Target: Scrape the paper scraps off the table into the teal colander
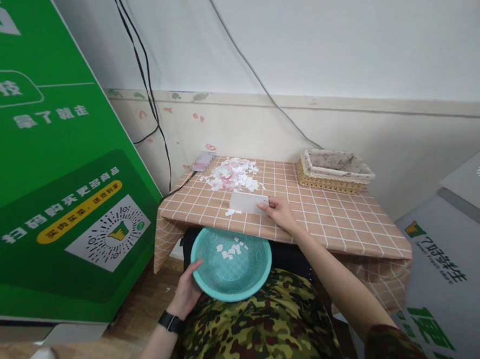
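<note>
My left hand [188, 289] grips the left rim of a round teal plastic colander [233, 295], thumb over the edge, at the table's front edge above my lap. A few white paper scraps [232, 250] lie inside it. Between the thumb and fingers of my right hand [277, 211] is the right end of a flat white rectangular card [244, 202], low over the tabletop. Small scraps [231, 212] show along its near edge. Just beyond the card spreads a loose pile of white and pinkish paper scraps [233, 173].
A brown checked cloth [335, 223] covers the table against the wall. At the back right stands a cloth-lined wicker basket [333, 180]. A blurred flat object [203, 161] with a cable lies at the back left. A green panel [80, 191] flanks the left side.
</note>
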Demonstrator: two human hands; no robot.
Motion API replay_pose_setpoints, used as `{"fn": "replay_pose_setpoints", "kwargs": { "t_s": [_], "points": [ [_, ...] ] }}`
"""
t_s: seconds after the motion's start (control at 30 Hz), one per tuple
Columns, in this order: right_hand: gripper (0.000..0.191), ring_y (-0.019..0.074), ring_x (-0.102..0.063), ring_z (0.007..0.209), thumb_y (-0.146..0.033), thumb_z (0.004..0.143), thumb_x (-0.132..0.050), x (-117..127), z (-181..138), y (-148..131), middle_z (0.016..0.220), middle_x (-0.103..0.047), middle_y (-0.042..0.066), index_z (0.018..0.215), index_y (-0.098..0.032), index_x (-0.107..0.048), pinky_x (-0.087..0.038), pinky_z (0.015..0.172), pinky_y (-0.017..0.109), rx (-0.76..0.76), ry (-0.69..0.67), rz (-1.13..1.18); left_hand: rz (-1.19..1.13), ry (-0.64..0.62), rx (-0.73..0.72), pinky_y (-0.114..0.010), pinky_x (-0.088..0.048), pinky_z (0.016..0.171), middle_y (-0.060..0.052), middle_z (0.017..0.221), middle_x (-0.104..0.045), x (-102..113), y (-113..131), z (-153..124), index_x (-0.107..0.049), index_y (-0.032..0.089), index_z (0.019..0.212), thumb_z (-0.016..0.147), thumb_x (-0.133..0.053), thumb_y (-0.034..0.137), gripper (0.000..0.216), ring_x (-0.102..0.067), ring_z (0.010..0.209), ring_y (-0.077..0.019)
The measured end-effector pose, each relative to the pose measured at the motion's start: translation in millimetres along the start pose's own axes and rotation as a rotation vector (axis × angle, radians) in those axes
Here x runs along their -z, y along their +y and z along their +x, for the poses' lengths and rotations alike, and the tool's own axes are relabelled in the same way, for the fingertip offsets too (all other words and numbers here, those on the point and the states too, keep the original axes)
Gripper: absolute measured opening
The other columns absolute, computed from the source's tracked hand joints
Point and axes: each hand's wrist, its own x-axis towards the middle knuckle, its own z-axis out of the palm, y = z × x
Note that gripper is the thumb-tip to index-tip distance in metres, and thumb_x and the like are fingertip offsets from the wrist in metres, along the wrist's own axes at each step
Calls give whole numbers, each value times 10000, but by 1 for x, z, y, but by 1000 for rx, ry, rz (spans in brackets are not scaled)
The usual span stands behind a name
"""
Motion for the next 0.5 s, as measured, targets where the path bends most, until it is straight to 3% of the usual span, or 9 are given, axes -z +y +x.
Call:
{"fn": "replay_pose_setpoints", "kwargs": {
  "t_s": [0.2, 0.3, 0.4, 0.5],
  "points": [
    [392, 101, -369, 509, -507, 799, -510, -15, -5, -11, 523, -429, -30, 591, -175, -526, -270, 483, 235, 19, 17, -63, -16, 74, -91, -332, -511, 785, -66, 876, -732, -1, 13, 1, -688, 135, 926, 710, -639, 237, 244, -666, 790, -209],
    [396, 93, -363, 510, -480, 804, -520, -19, -12, -19, 524, -413, -35, 555, -173, -495, -267, 489, 232, 58, -92, -76, 2, 79, -83, -331, -512, 787, -73, 877, -732, -3, 15, -1, -691, 128, 915, 710, -641, 241, 239, -666, 794, -213],
    [355, 106, -418, 539, -484, 783, -543, -15, -12, -18, 572, -496, -17, 619, -170, -570, -306, 506, 235, 61, -187, -4, 4, 50, -69, -350, -510, 806, -86, 922, -728, -5, 14, -4, -686, 128, 949, 723, -629, 257, 266, -664, 833, -228],
    [335, 141, -497, 608, -499, 756, -565, 4, 7, -2, 686, -596, 15, 766, -173, -637, -366, 551, 255, 30, -44, 92, 0, 41, -72, -389, -509, 821, -90, 958, -722, -5, 11, -6, -682, 139, 968, 728, -620, 257, 274, -661, 861, -248]
  ]
}}
